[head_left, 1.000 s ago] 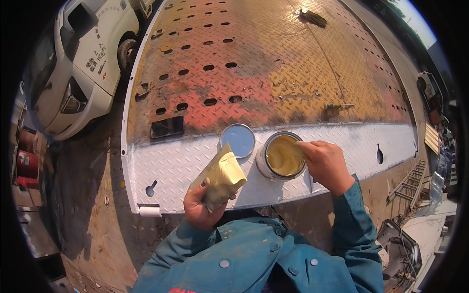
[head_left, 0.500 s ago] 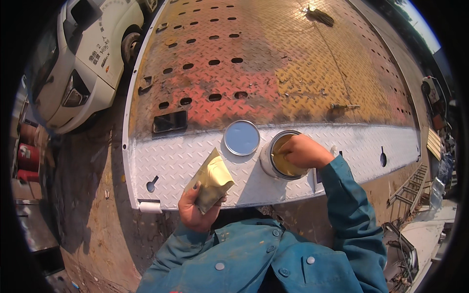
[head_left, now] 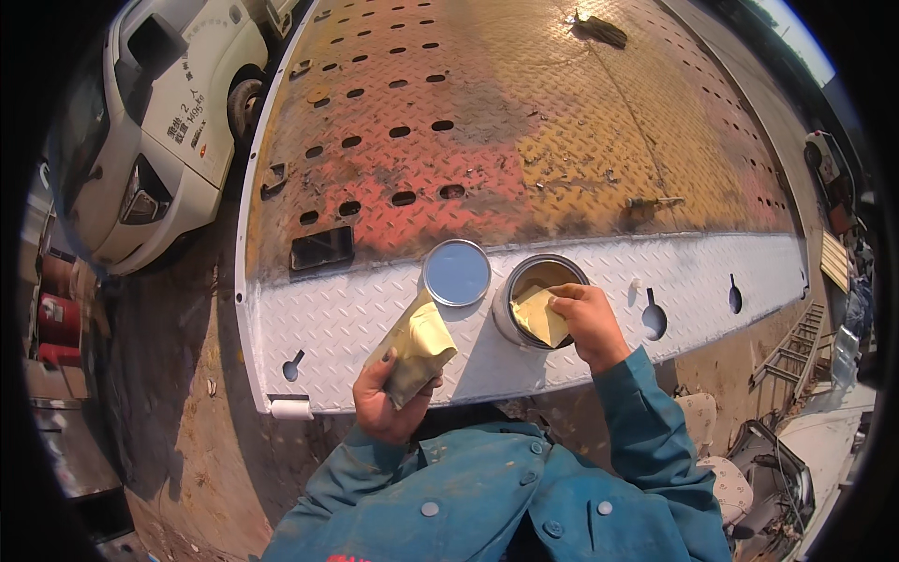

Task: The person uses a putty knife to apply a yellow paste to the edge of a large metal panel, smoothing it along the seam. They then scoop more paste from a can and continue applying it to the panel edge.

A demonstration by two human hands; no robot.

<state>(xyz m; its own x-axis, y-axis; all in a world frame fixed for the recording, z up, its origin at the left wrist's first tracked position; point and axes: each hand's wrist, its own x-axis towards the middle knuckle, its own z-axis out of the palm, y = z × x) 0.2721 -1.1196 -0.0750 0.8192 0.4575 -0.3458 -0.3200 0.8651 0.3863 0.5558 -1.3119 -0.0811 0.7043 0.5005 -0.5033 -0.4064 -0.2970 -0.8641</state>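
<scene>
My left hand (head_left: 389, 401) is closed around a flat, stained putty board (head_left: 403, 377), held tilted. A thick smear of pale yellow putty (head_left: 426, 330) covers its upper end. To the right, an open round metal can (head_left: 506, 321) stands on the white plate, its inner wall coated with yellow-brown paste. My right hand (head_left: 594, 323) is at the can's mouth, fingers pinching a flat putty scraper (head_left: 540, 315) coated in the same yellow stuff; its lower edge is inside the can. A round lid (head_left: 457, 273) with a bluish face lies just left of the can.
White tread plate (head_left: 599, 276) edges the worn red and yellow ramp bed (head_left: 581, 178). A black phone-like slab (head_left: 322, 248) lies at left, a slim tool (head_left: 653, 202) at right. A white truck (head_left: 178, 178) stands left; a ladder (head_left: 791, 347) lies on the ground right.
My right hand has lifted and turned back out of the can's mouth, bringing the putty-coated scraper into sight. The left hand and board have shifted slightly in view.
</scene>
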